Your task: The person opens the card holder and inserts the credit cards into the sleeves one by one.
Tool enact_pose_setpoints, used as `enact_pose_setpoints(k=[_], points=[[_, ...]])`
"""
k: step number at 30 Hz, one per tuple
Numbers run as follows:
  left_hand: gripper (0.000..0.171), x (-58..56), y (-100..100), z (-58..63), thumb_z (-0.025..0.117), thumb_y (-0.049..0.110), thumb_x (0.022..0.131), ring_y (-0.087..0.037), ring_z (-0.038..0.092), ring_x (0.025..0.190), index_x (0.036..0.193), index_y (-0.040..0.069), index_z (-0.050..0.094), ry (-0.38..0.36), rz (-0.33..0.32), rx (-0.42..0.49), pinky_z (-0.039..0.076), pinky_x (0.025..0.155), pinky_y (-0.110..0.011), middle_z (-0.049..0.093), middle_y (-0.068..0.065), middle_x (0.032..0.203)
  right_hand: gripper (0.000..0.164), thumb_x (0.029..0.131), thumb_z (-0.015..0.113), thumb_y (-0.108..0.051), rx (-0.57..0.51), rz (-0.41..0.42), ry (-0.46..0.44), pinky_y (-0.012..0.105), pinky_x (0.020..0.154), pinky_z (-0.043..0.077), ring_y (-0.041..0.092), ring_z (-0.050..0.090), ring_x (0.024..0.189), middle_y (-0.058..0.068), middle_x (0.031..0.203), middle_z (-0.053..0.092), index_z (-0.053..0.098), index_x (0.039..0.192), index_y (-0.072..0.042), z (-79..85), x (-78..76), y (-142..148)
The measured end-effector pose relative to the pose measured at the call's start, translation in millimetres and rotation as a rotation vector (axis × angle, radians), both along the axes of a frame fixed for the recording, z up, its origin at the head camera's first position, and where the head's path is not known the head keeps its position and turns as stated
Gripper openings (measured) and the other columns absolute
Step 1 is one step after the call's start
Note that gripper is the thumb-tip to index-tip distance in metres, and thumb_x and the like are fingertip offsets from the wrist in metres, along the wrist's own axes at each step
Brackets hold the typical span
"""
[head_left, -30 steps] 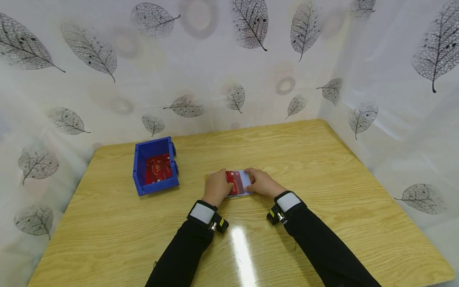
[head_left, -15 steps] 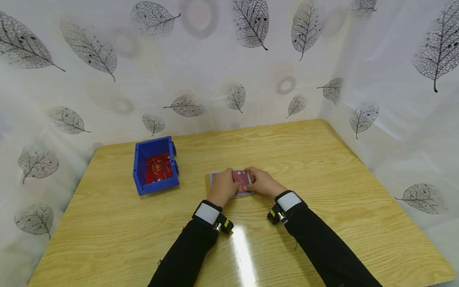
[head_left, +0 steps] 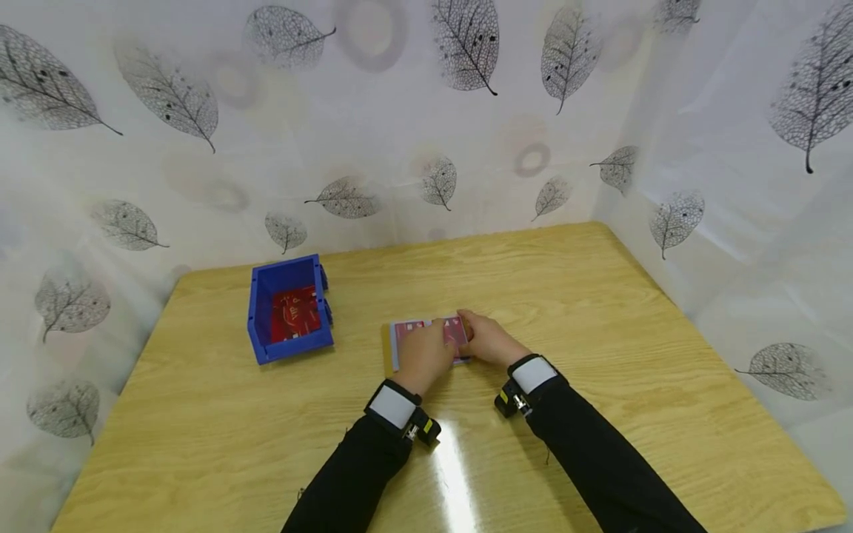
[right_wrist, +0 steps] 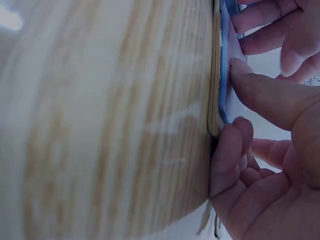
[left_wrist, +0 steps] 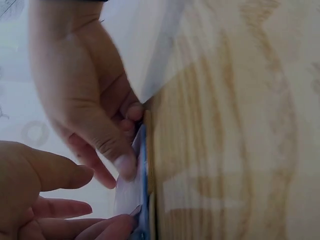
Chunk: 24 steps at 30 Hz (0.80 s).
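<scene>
A card album (head_left: 387, 352) with a tan cover and clear sleeves lies open on the table in the head view. One red card (head_left: 408, 326) shows in its left part, and another red card (head_left: 456, 331) lies under a clear sleeve at the right. My left hand (head_left: 423, 359) reaches across the middle of the album. In the left wrist view that left hand (left_wrist: 45, 197) touches the page with its fingertips, thumb apart. My right hand (head_left: 492, 340) grips the right edge; in the right wrist view its thumb (right_wrist: 260, 92) presses the page while fingers curl by the cover's corner.
A blue bin (head_left: 290, 348) stands at the back left of the wooden table (head_left: 566, 311), holding red cards (head_left: 295, 314) with gold "VIP" lettering. A white leaf-print curtain (head_left: 386, 126) encloses the back and sides.
My left hand has slid right across the album, uncovering its left part. The red card at the right now sits further under the sleeve, near my right hand, which has stayed put.
</scene>
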<state>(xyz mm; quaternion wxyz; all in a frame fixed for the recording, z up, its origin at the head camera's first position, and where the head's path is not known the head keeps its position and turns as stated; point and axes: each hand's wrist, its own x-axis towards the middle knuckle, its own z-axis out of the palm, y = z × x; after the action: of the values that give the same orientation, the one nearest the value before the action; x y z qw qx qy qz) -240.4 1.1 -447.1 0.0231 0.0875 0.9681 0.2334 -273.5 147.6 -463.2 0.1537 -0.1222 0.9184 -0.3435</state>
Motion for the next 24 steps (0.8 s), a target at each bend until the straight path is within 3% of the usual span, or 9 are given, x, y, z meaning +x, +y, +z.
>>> enact_pose_setpoints(k=[4,7,12,14,18,21,24], points=[[0.042,2.0,3,-1.4,0.066,0.021,0.09,-0.035,0.067,0.085,0.125,-0.001,0.061,0.033,0.021,-0.012,0.053,0.072,-0.046,0.07,-0.02,0.096,0.079,0.08,0.075,-0.006,0.006,-0.008,-0.023,0.043,0.095,0.045,0.027,0.056,0.102,0.025,0.129,0.056,0.034,0.146,0.008,2.1,-1.8,-3],[0.043,1.1,1,-1.6,0.066,0.02,0.089,-0.035,0.067,0.089,0.126,-0.001,0.06,0.036,0.024,0.024,0.053,0.075,-0.046,0.07,-0.02,0.101,0.08,0.08,0.075,-0.006,0.004,-0.017,-0.042,0.043,0.097,0.044,0.029,0.056,0.109,0.026,0.135,0.053,0.033,0.147,0.006,4.0,-4.1,-4],[0.045,-0.2,-12,-1.3,0.067,0.02,0.09,-0.033,0.065,0.1,0.129,-0.001,0.058,-0.03,-0.011,0.14,0.052,0.085,-0.043,0.067,-0.019,0.113,0.082,0.08,0.077,-0.009,0.012,-0.015,-0.06,0.045,0.105,0.038,0.034,0.049,0.125,0.025,0.142,0.047,0.033,0.148,0.003,4.8,-6.9,-5],[0.046,0.2,-20,-1.1,0.069,0.021,0.09,-0.029,0.065,0.094,0.129,0.0,0.058,-0.065,-0.02,0.18,0.053,0.08,-0.04,0.068,-0.016,0.109,0.082,0.08,0.077,-0.007,0.012,-0.022,-0.083,0.045,0.102,0.041,0.032,0.051,0.119,0.024,0.142,0.047,0.033,0.149,0.002,4.3,-7.2,-5],[0.044,1.7,-41,-2.0,0.071,0.02,0.087,-0.024,0.063,0.088,0.126,0.002,0.06,-0.064,0.003,0.189,0.052,0.074,-0.038,0.068,-0.012,0.103,0.083,0.081,0.077,-0.007,0.02,-0.036,-0.114,0.044,0.099,0.043,0.029,0.052,0.113,0.022,0.141,0.048,0.032,0.15,0.0,3.2,-6.6,-6],[0.048,2.0,-60,-4.9,0.074,0.021,0.085,-0.029,0.061,0.104,0.126,0.001,0.061,-0.026,0.015,0.146,0.05,0.088,-0.044,0.064,-0.016,0.116,0.083,0.081,0.078,-0.011,0.039,-0.031,-0.106,0.044,0.101,0.041,0.028,0.052,0.114,0.022,0.141,0.048,0.032,0.15,0.0,2.0,-6.3,-6],[0.058,2.7,-76,-8.8,0.077,0.024,0.083,-0.035,0.055,0.119,0.131,0.001,0.057,-0.039,-0.004,0.115,0.043,0.101,-0.048,0.057,-0.02,0.13,0.084,0.08,0.079,-0.013,0.049,-0.03,-0.096,0.04,0.092,0.046,0.026,0.057,0.1,0.022,0.135,0.053,0.032,0.149,0.001,2.5,-5.8,-4]])
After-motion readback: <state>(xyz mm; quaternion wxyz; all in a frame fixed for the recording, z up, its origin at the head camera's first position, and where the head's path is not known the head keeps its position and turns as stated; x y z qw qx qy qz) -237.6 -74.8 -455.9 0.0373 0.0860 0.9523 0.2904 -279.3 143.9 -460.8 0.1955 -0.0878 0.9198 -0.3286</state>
